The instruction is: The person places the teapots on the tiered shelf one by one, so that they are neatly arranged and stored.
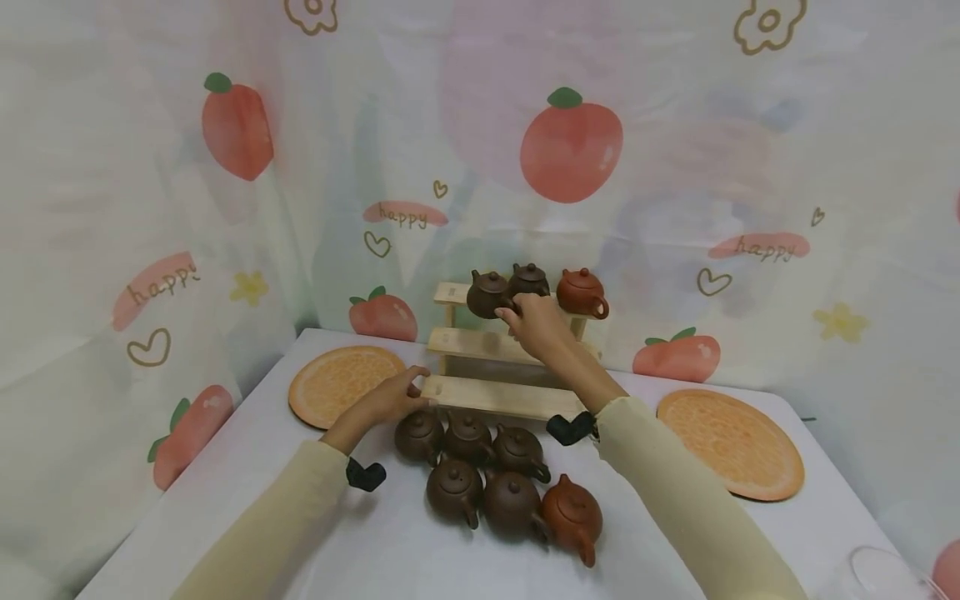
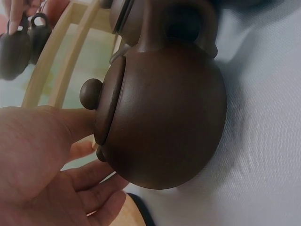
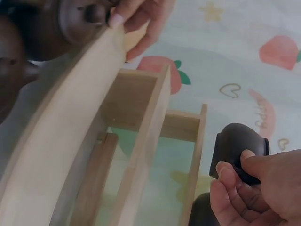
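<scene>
Sitting nearest me on the white table (image 1: 367, 558) are a red pot (image 1: 572, 510) and five dark pots (image 1: 454, 490), in two rows. Just past them, my left hand (image 1: 388, 398) has thumb and fingers around the left end of the low board of the rack (image 1: 502, 396); it is the hand nearer those rows. Farther up, my right hand (image 1: 540, 325) pinches the handle side of a held pot (image 1: 486, 296), by the left part of the top board. I think any move hangs on this: the pot's fat body lies to the left of my grip, spout pointing left and away, handle pointing back toward me. I can't tell if its bottom touches the board. Close on its right is a small dark pot (image 1: 528, 275), then another red pot (image 1: 577, 292) farther right. Behind is the fruit cloth (image 1: 667, 158).
</scene>
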`<state>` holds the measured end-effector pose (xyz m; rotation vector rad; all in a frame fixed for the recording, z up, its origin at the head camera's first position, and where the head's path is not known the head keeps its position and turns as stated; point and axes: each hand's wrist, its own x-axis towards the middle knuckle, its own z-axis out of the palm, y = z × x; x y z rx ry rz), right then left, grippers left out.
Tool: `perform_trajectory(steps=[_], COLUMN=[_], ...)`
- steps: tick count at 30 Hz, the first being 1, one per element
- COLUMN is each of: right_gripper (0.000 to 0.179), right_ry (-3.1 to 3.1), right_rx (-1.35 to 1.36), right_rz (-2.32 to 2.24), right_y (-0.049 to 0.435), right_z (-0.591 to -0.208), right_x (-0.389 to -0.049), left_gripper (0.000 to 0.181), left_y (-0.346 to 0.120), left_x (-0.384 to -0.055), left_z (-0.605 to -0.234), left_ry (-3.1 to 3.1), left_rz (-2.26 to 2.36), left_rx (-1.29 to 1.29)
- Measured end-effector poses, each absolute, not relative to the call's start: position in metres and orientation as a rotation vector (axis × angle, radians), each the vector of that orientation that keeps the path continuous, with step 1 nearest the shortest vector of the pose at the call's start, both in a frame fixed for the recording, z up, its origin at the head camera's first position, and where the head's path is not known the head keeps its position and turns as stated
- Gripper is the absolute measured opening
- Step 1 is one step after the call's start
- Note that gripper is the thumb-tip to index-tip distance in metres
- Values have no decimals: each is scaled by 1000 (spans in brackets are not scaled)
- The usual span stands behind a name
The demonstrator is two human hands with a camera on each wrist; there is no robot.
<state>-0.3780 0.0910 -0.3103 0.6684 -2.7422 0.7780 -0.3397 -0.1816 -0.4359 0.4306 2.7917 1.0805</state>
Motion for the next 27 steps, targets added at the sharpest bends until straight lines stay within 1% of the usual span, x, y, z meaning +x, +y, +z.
perform_trajectory(steps=[5,13,20,27], right_gripper=[36,38,39,41], right_ry=[-2784,-2810,-2854,-2906], right_rx=[595,479,421,404], right_rz=[766,752,752,752], right_y=[78,63,51,40], right_z=[-308,-305,-300,-298], right_x=[-395,-416,-425,-428], left_gripper=[56,56,55,56], left_y=[-179,-179,-179,-183], left_x=[-341,-340,-338,-338], left_z=[-438,-439,-436,-436], left_ry=[2793,2803,2811,2804], left_rz=[1076,1079,1082,1085], left_rx=[458,431,440,424])
